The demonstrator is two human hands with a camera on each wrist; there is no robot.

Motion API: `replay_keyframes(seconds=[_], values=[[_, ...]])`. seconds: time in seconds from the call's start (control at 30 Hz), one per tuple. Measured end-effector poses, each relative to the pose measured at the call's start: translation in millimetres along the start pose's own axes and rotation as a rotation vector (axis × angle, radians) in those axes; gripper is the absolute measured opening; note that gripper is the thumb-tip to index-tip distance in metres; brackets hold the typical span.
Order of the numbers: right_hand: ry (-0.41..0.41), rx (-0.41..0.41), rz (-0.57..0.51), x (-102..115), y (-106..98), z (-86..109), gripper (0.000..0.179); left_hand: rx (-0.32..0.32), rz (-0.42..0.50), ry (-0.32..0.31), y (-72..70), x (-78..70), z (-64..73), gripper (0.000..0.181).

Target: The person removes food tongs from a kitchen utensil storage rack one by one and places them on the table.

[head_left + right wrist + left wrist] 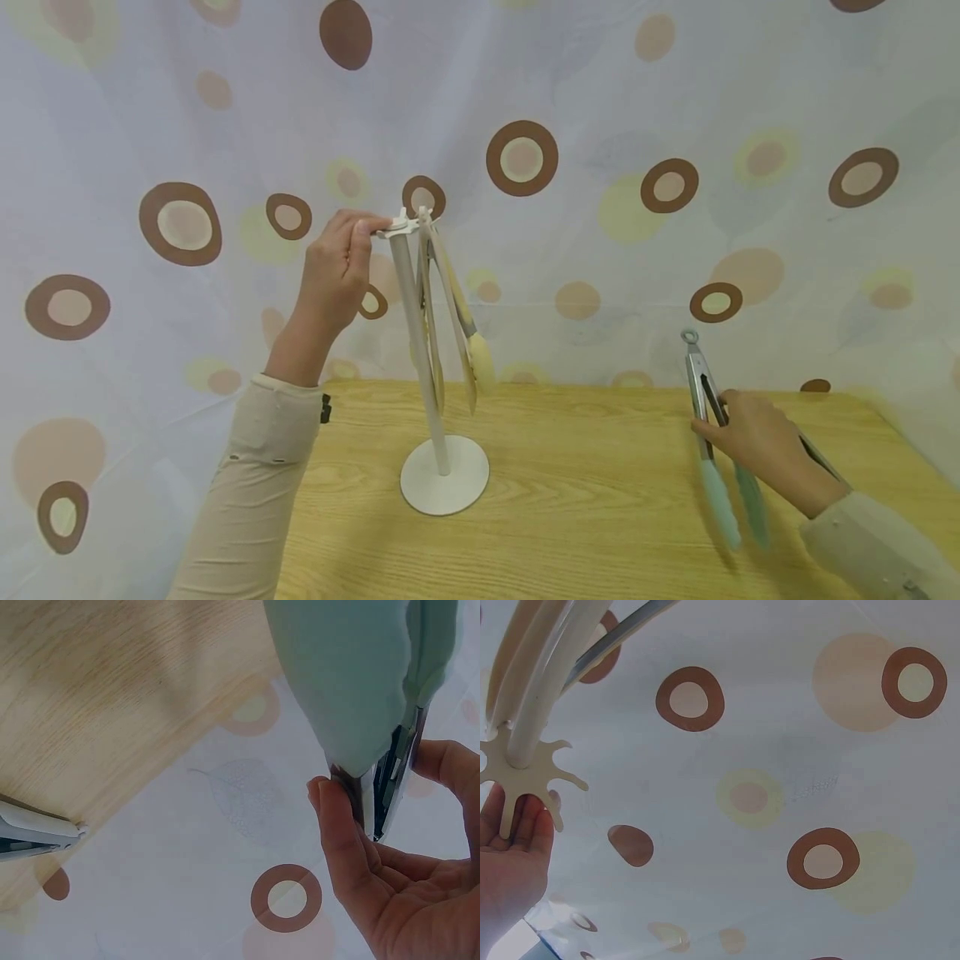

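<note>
My left hand [335,258] pinches the hooked top of a white utensil stand [412,308], which leans over with its round base on the table. In the left wrist view my fingers sit under the hooked top plate [525,780]. Yellow-tipped tongs [480,354] and a beige utensil [467,375] hang from the hooks, partly overlapping the pole. On the right, my right hand [765,442] holds metal tongs [697,367] with pale green tips, ring end up and tips downward. The right wrist view shows thumb and fingers on the two metal arms below a green tip [345,675].
The wooden table [570,483] lies under both hands, with a dotted curtain [585,225] behind it. Another metal-edged utensil [821,458] lies behind my right wrist; its end [37,832] shows at the left of the right wrist view.
</note>
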State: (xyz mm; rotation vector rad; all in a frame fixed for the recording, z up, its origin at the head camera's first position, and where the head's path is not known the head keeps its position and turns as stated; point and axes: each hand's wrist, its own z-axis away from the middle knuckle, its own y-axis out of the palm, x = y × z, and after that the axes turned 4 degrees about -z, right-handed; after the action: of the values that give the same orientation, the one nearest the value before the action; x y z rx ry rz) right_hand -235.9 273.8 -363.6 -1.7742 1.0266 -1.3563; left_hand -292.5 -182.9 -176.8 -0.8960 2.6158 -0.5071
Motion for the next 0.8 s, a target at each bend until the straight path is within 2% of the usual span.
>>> replay_keyframes(seconds=[0.23,0.43,0.8], values=[[-0.021,0.017,0.046,-5.9,2.2,3.2,0.034,0.004,-0.005,-0.006,1.5,0.8,1.5,0.034],[-0.001,0.065,0.063,-11.2,1.8,4.8,0.035,0.010,-0.011,0.010,1.6,1.2,1.5,0.034],[-0.035,0.073,0.133,-21.9,6.7,4.4,0.038,0.000,-0.011,-0.002,0.0,-0.1,0.2,0.034]])
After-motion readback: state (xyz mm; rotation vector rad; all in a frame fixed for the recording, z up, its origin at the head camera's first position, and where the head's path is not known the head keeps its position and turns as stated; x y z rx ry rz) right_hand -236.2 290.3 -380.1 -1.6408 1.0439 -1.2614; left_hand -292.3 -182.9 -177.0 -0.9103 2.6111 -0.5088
